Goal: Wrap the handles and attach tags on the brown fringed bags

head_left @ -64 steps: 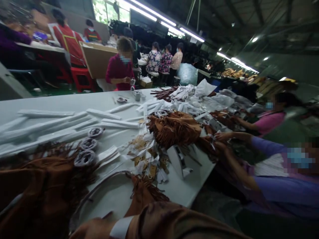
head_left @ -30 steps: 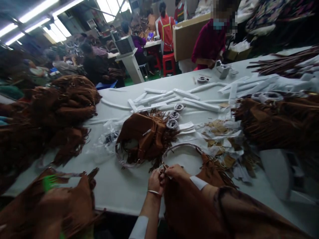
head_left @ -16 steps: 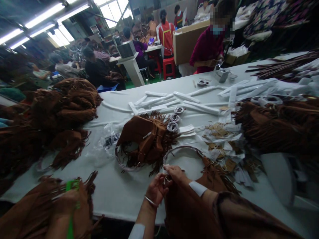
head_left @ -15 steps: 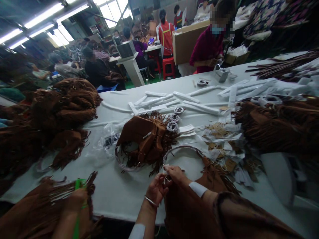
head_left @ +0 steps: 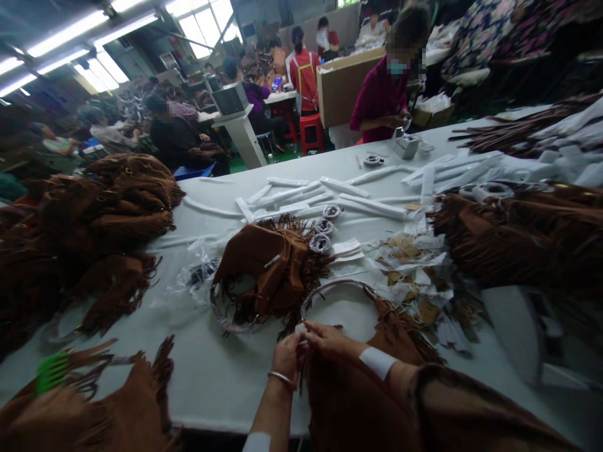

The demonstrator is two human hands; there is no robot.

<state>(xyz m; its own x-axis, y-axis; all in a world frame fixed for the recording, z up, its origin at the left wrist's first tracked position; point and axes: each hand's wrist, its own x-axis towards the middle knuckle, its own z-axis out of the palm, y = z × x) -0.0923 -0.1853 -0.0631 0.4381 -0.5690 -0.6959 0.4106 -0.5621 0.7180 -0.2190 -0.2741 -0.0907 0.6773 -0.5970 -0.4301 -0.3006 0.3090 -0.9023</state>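
A brown fringed bag (head_left: 358, 402) lies at the near table edge, its wrapped round handle (head_left: 346, 284) arching above my hands. My left hand (head_left: 286, 359), with a bracelet at the wrist, pinches a small white piece (head_left: 300, 329) beside the base of that handle. The fingers of my right hand (head_left: 325, 338) close on the same white piece from the right, and the two hands touch. Beyond them sits another brown bag (head_left: 264, 263) with a wrapped handle, a small white stick lying on it.
Brown bags are piled left (head_left: 108, 201) and right (head_left: 518, 232). White strips (head_left: 301, 194), coiled straps (head_left: 321, 243) and tags (head_left: 414, 270) lie ahead. At lower left, a co-worker's hand (head_left: 56, 408) holds a green comb (head_left: 51, 371). A masked person (head_left: 381, 94) is across the table.
My hands have drawn together around the white piece, and the loop seen between them no longer shows. The co-worker's green comb has moved left. The whole view has shifted slightly.
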